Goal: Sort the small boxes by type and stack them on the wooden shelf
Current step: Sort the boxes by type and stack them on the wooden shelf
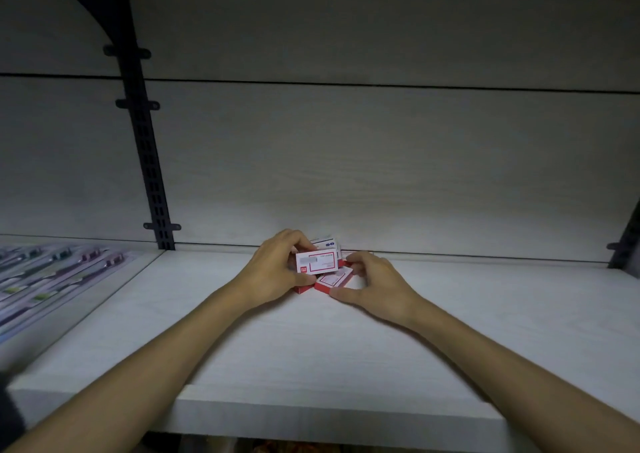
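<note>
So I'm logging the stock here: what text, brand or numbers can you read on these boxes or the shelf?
None is legible.
White box with red border, held by the left hand: print upside down and blurred.
White and blue box behind: too small.
Flat packs on the left: blurred.

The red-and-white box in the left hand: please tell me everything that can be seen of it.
The red-and-white box is small, flat and rectangular, seemingly cardboard. Its white face carries a red border, a red square logo at one corner and small print, partly blurred. The left hand grips it, raised and tilted, face towards the camera, above other red boxes near the back of the wooden shelf.
</note>
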Available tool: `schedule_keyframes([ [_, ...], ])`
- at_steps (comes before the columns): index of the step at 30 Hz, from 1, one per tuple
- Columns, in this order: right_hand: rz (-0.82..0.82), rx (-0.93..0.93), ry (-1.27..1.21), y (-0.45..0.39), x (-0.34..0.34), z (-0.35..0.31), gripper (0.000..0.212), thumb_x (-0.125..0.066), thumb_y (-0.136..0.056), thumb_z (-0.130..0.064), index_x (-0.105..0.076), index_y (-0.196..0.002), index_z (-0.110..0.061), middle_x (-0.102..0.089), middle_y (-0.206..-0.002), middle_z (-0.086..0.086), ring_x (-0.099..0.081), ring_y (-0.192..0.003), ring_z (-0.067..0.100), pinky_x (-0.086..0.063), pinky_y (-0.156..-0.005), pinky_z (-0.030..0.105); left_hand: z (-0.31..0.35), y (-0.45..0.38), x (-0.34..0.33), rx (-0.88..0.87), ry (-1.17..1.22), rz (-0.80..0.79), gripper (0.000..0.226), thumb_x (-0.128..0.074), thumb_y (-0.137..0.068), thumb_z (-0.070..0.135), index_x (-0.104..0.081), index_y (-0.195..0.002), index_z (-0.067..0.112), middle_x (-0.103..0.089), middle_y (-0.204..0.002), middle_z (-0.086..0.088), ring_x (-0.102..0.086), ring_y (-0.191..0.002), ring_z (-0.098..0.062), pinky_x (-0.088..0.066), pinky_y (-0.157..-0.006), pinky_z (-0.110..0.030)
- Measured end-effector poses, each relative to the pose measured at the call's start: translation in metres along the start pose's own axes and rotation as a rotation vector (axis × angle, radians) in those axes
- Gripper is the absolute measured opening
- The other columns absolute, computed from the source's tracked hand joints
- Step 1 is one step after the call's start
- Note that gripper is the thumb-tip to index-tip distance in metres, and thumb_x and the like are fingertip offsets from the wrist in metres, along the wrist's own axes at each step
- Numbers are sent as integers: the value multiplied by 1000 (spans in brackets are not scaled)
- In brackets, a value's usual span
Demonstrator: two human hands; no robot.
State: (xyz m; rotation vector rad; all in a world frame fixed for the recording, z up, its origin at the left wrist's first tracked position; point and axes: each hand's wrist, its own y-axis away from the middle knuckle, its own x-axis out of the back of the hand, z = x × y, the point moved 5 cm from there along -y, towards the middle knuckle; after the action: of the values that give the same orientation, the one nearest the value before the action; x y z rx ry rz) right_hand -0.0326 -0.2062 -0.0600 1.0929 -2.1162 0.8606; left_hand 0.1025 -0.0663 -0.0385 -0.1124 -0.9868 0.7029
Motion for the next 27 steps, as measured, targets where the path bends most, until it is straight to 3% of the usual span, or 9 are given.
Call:
schedule_keyframes([
  [2, 15, -57, 21, -1, 1, 7, 76, -84, -69, -50, -56, -133, -21, -59, -119, -8, -53, -115, 12, -45, -93, 24, -4, -1, 2, 82, 111, 11, 32, -85, -78, 20, -61, -98, 24, -68, -100, 11, -66, -86, -9, -56, -66, -21],
  [5, -44, -127, 53, -1, 1, 12, 76, -82, -71, -41, -53, -139, -23, -50, -130, 0, -39, -128, 18, -37, -95, 24, -9, -2, 6, 233, 288, 73, 28, -82, -81, 18, -60, -98, 17, -71, -95, 0, -68, -73, -6, -52, -55, -16],
  [9, -106, -191, -2, -1, 2, 16, 70, -84, -70, -34, -57, -134, -28, -44, -126, -1, -37, -127, 16, -38, -104, 27, -11, -2, 4, 395, 830, 76, 35, -70, -88, -3, -58, -120, 6, -69, -110, -17, -75, -81, -23, -61, -70, -26],
  [13, -131, -189, -149, -1, 4, 17, 72, -85, -56, -29, -58, -122, -35, -56, -122, -5, -52, -119, 14, -48, -99, 28, -11, -4, 4, 374, 777, 7, 27, -69, -88, 0, -70, -114, 8, -76, -107, -8, -74, -95, -21, -61, -81, -27],
  [15, -161, -167, -277, 2, 4, 14, 67, -84, -66, -8, -55, -122, -29, -67, -114, -1, -64, -103, 9, -54, -81, 18, -11, -3, 1, 384, 782, 13, 22, -70, -88, 2, -71, -110, 6, -77, -100, -7, -74, -91, -20, -61, -78, -25],
  [17, -172, -143, -357, 4, 6, 11, 69, -79, -69, 8, -53, -123, -27, -70, -108, 6, -70, -92, 12, -55, -70, 18, -11, -2, 1, 403, 758, 40, 19, -72, -87, 5, -70, -106, 5, -77, -88, -3, -72, -76, -12, -57, -66, -18],
  [20, -156, -134, -414, 3, 7, 9, 80, -78, -66, 15, -50, -127, -28, -70, -105, 9, -73, -96, 24, -59, -73, 27, -13, -1, 4, 446, 824, 78, 21, -73, -85, 3, -62, -103, 4, -76, -96, -17, -72, -73, -17, -58, -62, -20],
  [24, -171, -146, -443, 2, 5, 10, 83, -79, -67, 16, -49, -131, -26, -70, -106, 5, -73, -90, 16, -59, -74, 25, -12, 0, 4, 505, 1098, 113, 37, -68, -88, -6, -52, -121, 2, -70, -111, -25, -75, -89, -33, -63, -70, -32],
  [27, -181, -158, -453, 2, 5, 11, 80, -80, -67, 15, -52, -132, -23, -72, -105, 3, -73, -86, 11, -58, -72, 24, -7, 1, 5, 468, 1149, 59, 35, -66, -90, -3, -58, -123, 7, -72, -110, -23, -73, -97, -35, -63, -75, -34],
])
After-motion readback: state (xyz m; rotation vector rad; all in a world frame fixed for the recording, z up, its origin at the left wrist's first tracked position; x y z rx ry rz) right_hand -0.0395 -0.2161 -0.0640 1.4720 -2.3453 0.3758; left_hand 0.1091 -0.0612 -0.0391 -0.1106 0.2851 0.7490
